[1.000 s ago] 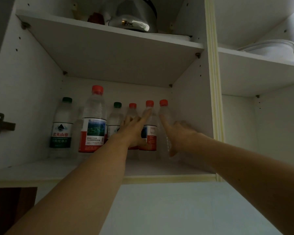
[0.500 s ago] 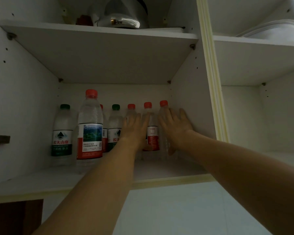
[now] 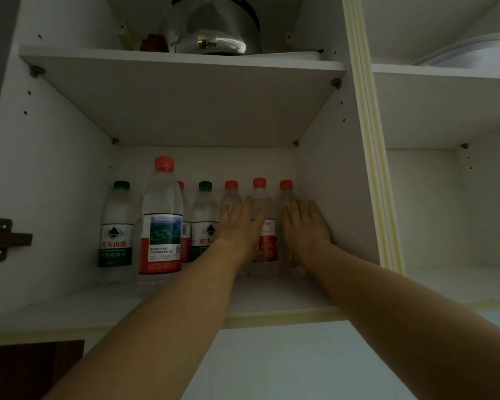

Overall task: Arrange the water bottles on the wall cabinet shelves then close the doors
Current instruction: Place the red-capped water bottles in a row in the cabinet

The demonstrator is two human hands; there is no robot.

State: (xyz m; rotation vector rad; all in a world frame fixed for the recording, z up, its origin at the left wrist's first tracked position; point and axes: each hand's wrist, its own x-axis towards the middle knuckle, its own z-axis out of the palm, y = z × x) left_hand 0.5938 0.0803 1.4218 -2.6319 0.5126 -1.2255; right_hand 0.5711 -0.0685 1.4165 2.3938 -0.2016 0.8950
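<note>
Both hands have flattened since earlier: left hand [image 3: 240, 223] and right hand [image 3: 306, 226], fingers straight, press clear red-capped plastic water bottles [image 3: 267, 226] toward the white lower shelf's [image 3: 70, 304] back-right corner; doors remain unclosed.

dim light; pale wall [image 3: 286, 362], dark wood panel [image 3: 26, 368]

Water bottles [image 3: 161, 217] upright, rowed on lower shelf [image 3: 70, 307]
</note>
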